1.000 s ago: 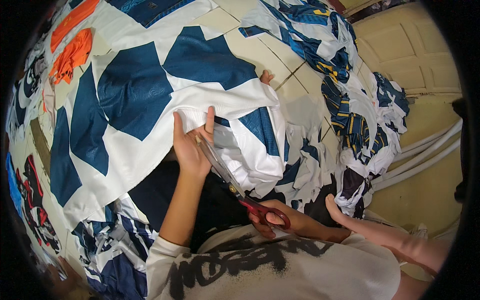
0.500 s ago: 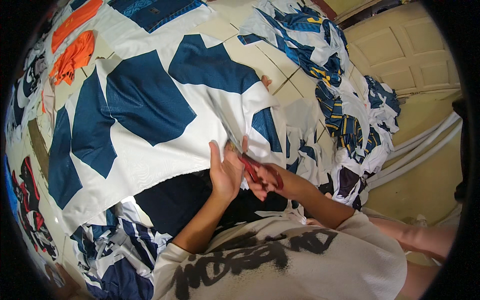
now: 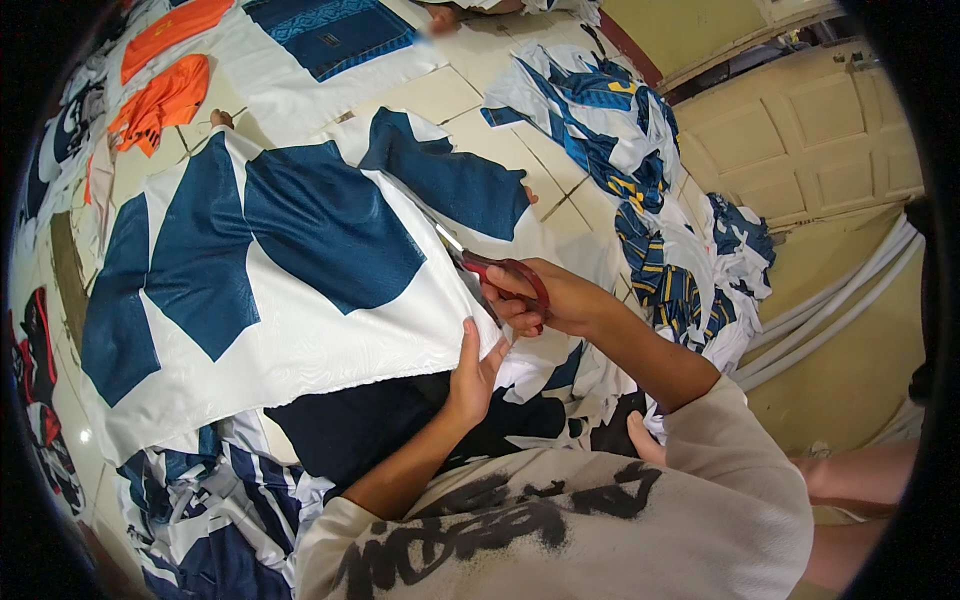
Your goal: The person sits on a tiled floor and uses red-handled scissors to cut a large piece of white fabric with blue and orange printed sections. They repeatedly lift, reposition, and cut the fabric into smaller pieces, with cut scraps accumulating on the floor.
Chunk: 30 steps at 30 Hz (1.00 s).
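A large white cloth [image 3: 330, 345] printed with dark blue panels [image 3: 335, 225] spreads in front of me. My right hand [image 3: 535, 297] grips a pair of scissors [image 3: 497, 272] by the red handles. The metal blades point up and left along the cut line, between the big blue panel and a separating piece [image 3: 445, 180] on the right. At the cloth's near right corner, my left hand [image 3: 477, 382] pinches the white edge, thumb on top; its fingers are partly hidden.
Heaps of blue, white and yellow scraps [image 3: 640, 130] lie at the right, more scraps [image 3: 220, 510] at lower left. Orange pieces [image 3: 165, 100] and a folded blue patterned cloth [image 3: 335, 40] lie at the back. White pipes [image 3: 840, 300] and a panelled door [image 3: 800, 130] stand right.
The scissors have moved from above the cloth into the cut between the panels. My left hand has shifted right and down to the cloth's edge. The right-hand piece has come partly apart.
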Each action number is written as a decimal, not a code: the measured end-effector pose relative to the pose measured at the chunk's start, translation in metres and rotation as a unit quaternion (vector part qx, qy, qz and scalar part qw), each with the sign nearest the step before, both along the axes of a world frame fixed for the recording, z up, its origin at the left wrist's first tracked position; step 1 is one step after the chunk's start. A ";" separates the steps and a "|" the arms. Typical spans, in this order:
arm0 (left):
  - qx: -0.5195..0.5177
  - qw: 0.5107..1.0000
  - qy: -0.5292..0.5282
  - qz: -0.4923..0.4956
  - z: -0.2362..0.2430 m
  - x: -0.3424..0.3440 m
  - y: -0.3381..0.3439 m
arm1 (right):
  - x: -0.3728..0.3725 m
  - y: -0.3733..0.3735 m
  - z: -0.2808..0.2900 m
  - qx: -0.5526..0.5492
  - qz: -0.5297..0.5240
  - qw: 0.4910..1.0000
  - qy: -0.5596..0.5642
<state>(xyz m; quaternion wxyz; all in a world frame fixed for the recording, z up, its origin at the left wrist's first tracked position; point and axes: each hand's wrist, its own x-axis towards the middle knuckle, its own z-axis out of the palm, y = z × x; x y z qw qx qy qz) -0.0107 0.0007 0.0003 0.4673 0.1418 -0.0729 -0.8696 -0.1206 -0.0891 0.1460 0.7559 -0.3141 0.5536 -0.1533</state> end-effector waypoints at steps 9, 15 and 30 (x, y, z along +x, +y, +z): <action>0.005 0.999 -0.036 0.004 0.002 -0.001 0.011 | 0.021 -0.029 -0.001 -0.020 -0.039 0.999 -0.016; -0.062 0.989 -0.132 -0.031 0.008 -0.002 0.022 | 0.026 -0.043 -0.002 -0.027 -0.084 0.995 -0.051; -0.314 0.920 -0.204 -0.113 0.015 -0.001 0.019 | 0.023 -0.086 -0.001 -0.066 -0.148 0.982 -0.098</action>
